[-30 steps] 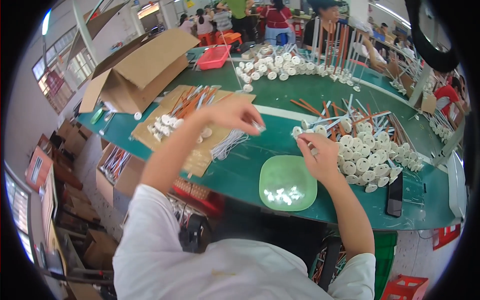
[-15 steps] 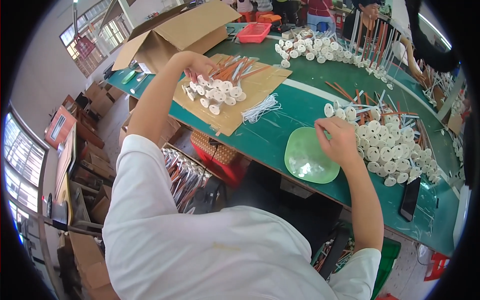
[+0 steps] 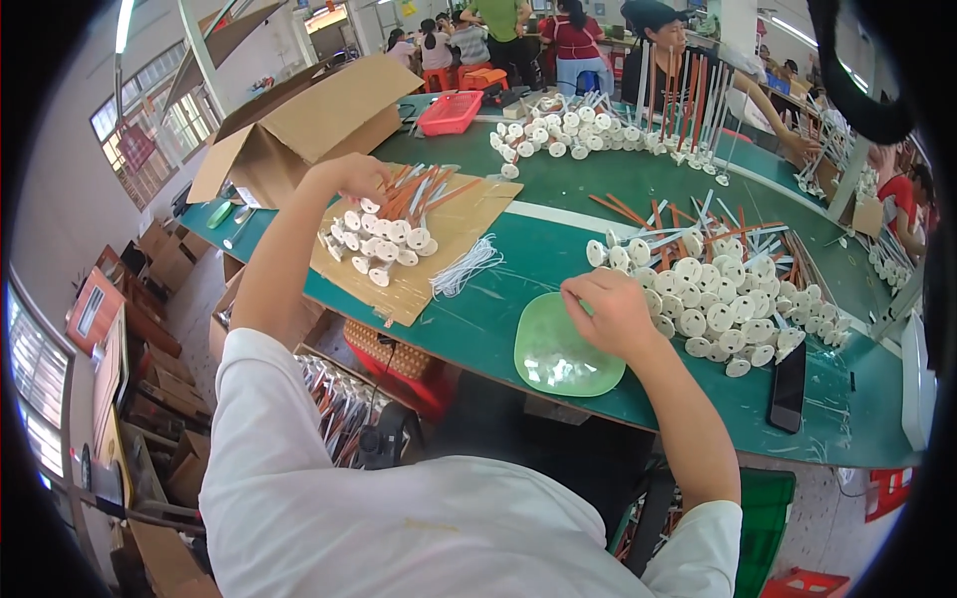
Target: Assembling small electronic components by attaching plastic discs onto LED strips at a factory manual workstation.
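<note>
We take this for a factory workshop: a long green table carries heaps of identical white-headed parts on thin stems, with a large open carton at one end. Across from us a co-worker sits behind more of these parts, and farther back we see people gathered near red stools. Around the room are tube lights, barred windows and cardboard boxes.

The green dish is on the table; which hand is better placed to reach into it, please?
Probably the right hand: it is right by the green dish, whereas the left hand is farther away, at the white-headed pieces.
</note>
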### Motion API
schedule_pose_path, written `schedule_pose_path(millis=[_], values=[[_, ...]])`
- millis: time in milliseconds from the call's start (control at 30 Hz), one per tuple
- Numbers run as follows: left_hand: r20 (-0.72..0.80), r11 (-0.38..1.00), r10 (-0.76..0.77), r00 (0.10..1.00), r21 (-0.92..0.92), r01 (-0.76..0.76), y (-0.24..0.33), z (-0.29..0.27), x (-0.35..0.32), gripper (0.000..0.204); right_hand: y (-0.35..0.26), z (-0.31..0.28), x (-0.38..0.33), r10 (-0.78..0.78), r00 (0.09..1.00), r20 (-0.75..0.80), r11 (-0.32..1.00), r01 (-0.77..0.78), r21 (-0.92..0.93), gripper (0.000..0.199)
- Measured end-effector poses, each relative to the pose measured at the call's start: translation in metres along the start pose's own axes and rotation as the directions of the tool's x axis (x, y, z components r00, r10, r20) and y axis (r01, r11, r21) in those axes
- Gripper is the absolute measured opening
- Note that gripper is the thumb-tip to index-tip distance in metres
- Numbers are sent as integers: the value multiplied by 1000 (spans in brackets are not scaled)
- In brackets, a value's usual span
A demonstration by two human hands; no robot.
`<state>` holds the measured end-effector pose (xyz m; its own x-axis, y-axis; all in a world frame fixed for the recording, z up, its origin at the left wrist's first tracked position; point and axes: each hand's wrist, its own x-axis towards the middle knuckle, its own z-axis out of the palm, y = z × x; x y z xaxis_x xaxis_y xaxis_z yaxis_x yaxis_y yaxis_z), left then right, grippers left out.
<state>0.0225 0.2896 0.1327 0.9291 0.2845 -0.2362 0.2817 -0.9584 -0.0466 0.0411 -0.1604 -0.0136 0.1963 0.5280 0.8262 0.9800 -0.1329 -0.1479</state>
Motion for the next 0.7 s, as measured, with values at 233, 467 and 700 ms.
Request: schedule_pose_path(millis=[233, 467, 700], values=[[82, 996, 44, 996, 76, -50, 20, 10, 0, 57, -1, 3, 0, 5, 1000, 15, 1000, -5, -10, 9], [-53, 913, 235, 970, 355, -202, 75, -14, -20, 57, -4, 3, -1, 13, 999, 46, 1000, -14, 3, 10], [-238, 843, 536, 810, 210, -496, 171, 27, -10, 44, 5, 9, -1, 22, 998, 65, 1000, -21, -19, 12]])
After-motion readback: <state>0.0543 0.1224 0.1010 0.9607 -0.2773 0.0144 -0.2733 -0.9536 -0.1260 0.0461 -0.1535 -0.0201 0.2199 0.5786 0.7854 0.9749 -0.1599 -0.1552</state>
